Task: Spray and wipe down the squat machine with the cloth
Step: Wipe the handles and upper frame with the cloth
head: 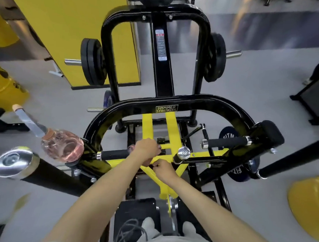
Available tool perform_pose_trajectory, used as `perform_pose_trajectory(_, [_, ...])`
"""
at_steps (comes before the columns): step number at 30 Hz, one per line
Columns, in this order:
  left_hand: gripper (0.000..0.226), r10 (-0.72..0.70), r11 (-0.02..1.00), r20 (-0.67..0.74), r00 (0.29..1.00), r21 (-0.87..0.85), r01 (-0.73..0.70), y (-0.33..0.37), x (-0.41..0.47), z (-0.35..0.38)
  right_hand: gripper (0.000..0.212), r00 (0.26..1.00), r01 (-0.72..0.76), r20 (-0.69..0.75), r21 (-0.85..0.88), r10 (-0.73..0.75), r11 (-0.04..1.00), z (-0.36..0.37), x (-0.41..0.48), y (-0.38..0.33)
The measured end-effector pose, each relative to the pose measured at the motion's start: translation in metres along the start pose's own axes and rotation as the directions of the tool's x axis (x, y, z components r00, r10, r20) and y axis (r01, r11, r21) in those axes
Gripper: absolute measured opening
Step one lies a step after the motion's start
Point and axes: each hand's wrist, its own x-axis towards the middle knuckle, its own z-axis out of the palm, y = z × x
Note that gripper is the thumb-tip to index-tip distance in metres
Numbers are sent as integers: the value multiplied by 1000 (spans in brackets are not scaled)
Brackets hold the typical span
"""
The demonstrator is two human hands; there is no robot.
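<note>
Now | left hand [147, 150] and right hand [164, 170] touching, fingers curled, over squat machine's [192, 101] yellow frame [170, 125] (contents: cannot tell) | spray bottle [63, 147] perched left.

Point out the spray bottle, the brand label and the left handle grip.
spray bottle [62, 148]: head view, its pink round body.
brand label [166, 109]: head view, middle of lettering.
left handle grip [114, 154]: head view, middle of black sleeve.
</note>
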Motion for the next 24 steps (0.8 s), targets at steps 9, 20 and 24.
perform_pose_trajectory(9, [25, -111, 717, 234, 966, 692, -85, 34, -4, 15, 21, 993, -105, 48, 8, 104, 994, -4, -2, 10])
perform_pose_trajectory(20, [25, 428, 167, 243, 871, 925, -341, 6, -30, 35, 17, 984, -91, 140, -161, 114, 983, 1, 0, 3])
perform_pose_trajectory(24, [34, 522, 217, 172, 836, 921, -325, -9, -36, 38, 20, 989, -102, 96, -119, 114, 988, 0, 2, -4])
